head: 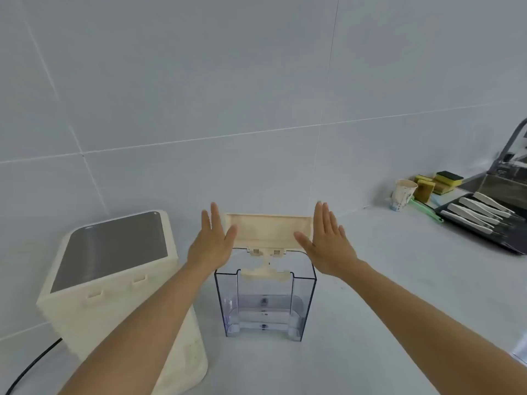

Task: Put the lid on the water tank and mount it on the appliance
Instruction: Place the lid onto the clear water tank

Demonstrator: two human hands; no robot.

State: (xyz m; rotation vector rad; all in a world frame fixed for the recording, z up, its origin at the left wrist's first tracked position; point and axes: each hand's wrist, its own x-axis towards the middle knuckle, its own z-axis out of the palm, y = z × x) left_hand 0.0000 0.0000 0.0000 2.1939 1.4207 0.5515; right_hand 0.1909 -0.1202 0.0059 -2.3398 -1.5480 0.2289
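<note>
The clear plastic water tank stands upright on the pale counter in front of me. The cream lid is tilted up over the tank's back edge, with its hollow underside facing me and a cream bracket hanging from it into the tank. My left hand presses against the lid's left end and my right hand against its right end. On both hands the fingers are straight and the thumb lies over the lid's face. The cream appliance, with its dark grey top, stands left of the tank, a small gap between them.
A black cable runs from the appliance at the lower left. To the far right are a paper cup, yellow sponges, a dark tray of white-handled utensils and a sink with a tap. A tiled wall stands close behind.
</note>
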